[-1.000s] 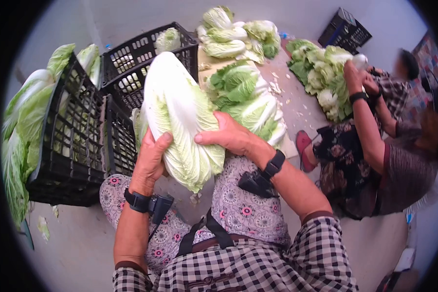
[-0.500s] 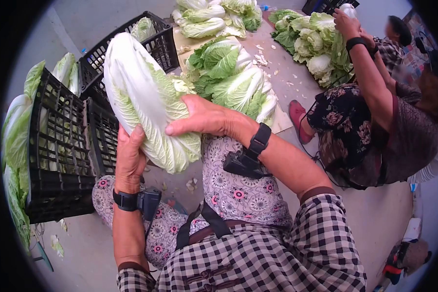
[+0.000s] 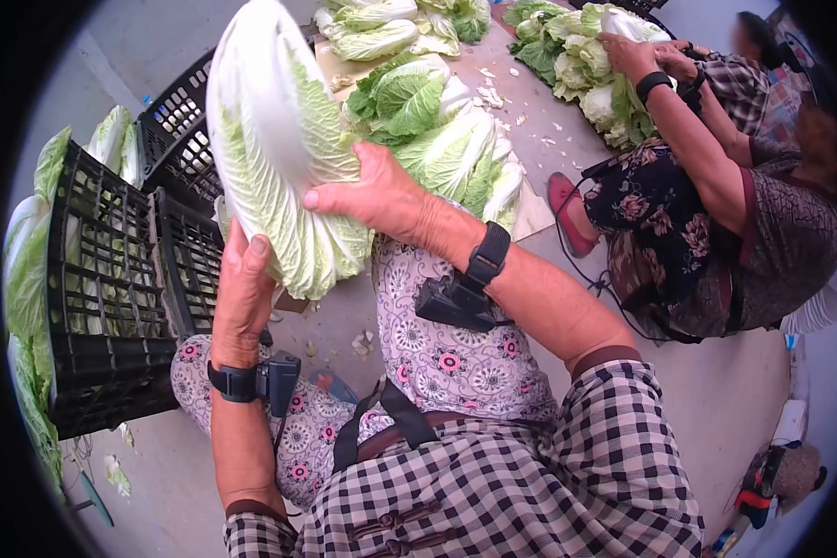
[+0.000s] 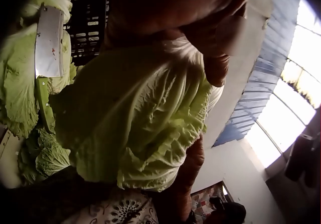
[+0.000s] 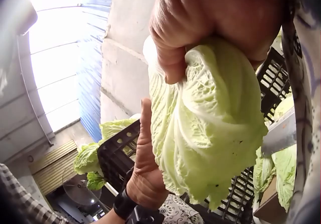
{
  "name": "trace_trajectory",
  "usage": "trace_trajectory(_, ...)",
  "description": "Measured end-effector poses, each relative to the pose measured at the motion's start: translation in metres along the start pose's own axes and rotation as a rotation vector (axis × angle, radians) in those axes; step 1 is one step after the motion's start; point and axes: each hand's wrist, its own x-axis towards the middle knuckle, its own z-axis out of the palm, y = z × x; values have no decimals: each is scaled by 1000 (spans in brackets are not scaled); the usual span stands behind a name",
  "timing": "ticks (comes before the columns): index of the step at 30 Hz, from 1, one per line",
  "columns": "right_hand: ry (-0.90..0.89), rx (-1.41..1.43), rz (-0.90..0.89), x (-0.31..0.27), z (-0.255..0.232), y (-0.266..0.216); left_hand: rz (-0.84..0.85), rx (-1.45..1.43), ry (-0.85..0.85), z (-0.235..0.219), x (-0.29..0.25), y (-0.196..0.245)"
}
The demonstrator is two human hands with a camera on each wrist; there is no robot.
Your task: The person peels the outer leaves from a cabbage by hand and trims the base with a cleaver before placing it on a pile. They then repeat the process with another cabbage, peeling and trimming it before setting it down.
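A large napa cabbage, white-ribbed with pale green crinkled leaves, is held up between both hands in the head view, its white end tilted up and away. My left hand grips its lower left side, thumb along the near face. From the right, my right hand grips it with the thumb pressed across the leaves. Its frilly leaf end fills much of the left wrist view, and the fingers behind the cabbage are hidden. A cleaver with a green handle lies on other cabbages in the left wrist view.
Black plastic crates with cabbages stand at the left. More napa cabbages lie on cardboard ahead, with leaf scraps on the floor. On the right sits another person, hands at a pile of leafy cabbages.
Both hands have carried the napa cabbage left and away from the body, still gripping it. The head view has shifted too. The other person's hands have moved lower over their pile.
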Motion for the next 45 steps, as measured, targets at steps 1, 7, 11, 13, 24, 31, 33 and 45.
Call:
trace_trajectory(1,31,15,-13,-1,0,-2,-3,17,-16,-2,1,-3)
trace_trajectory(7,144,159,-122,4,-6,4,-45,40,73,-1,3,-5)
trace_trajectory(11,204,333,-126,6,-9,5,-115,93,122,-10,3,-5)
trace_trajectory(13,267,390,-96,3,-9,-4,-114,110,136,-11,3,-6)
trace_trajectory(24,567,322,-135,12,-134,-12,-90,45,259,-23,5,4)
trace_trajectory(31,751,209,-30,-9,-173,65,-81,19,254,-22,3,3)
trace_trajectory(33,778,264,64,-11,-181,90,-76,9,306,-23,3,3)
trace_trajectory(45,688,290,389,-22,-228,131,-98,37,420,-33,15,-8)
